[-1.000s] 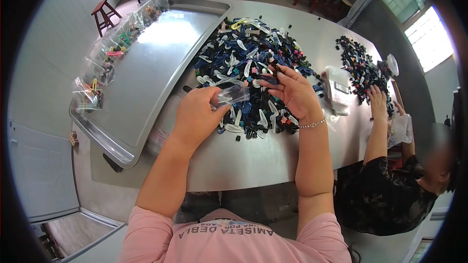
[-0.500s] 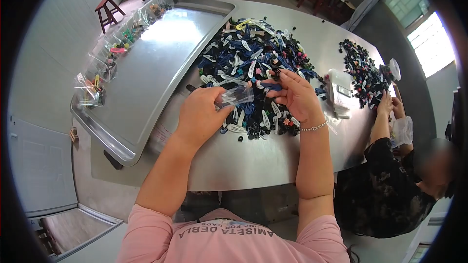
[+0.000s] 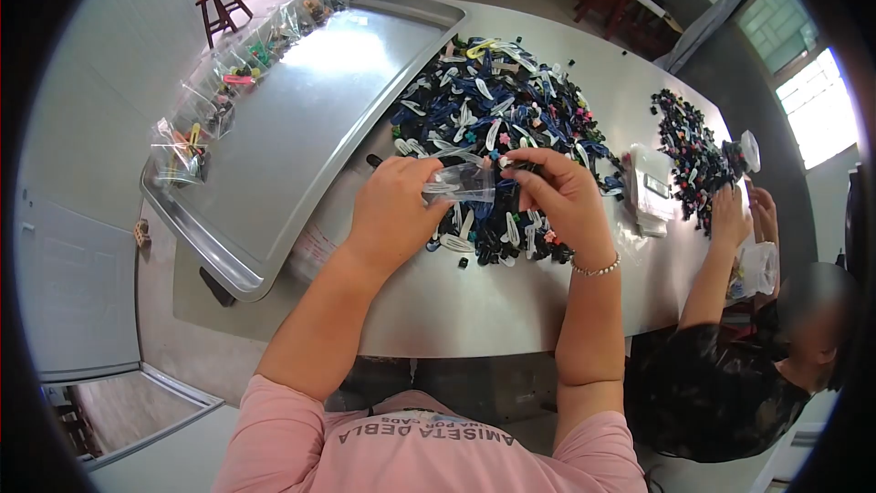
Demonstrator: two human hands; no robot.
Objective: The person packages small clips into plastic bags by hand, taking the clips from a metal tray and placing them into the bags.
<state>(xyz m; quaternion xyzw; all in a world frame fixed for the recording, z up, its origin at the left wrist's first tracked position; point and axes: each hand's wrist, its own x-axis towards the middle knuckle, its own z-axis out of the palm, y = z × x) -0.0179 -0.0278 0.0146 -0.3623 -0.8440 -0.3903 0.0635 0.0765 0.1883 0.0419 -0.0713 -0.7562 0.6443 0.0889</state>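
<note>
My left hand (image 3: 391, 210) grips a clear plastic bag (image 3: 467, 184) with a pale hair clip visible inside. The bag's mouth faces right, toward my right hand (image 3: 568, 196). There, thumb and index finger pinch together at the bag's edge, around something small with a whitish part, too small to name. Behind and beneath both hands spreads a heap of hair clips (image 3: 529, 96), mostly navy, black and white snap clips, with some small coloured flower pieces among them.
On my left, a large metal tray (image 3: 301, 119) carries several filled clear bags (image 3: 182, 153) along its far-left edge. To the right lie a stack of clear bags (image 3: 650, 192) and another pile of small dark clips (image 3: 684, 141). A co-worker's hand (image 3: 728, 215) reaches that pile.
My right hand has moved to the bag's mouth, and its fingers have drawn together; the blue clip at its fingers no longer shows. My left hand still holds the bag.
</note>
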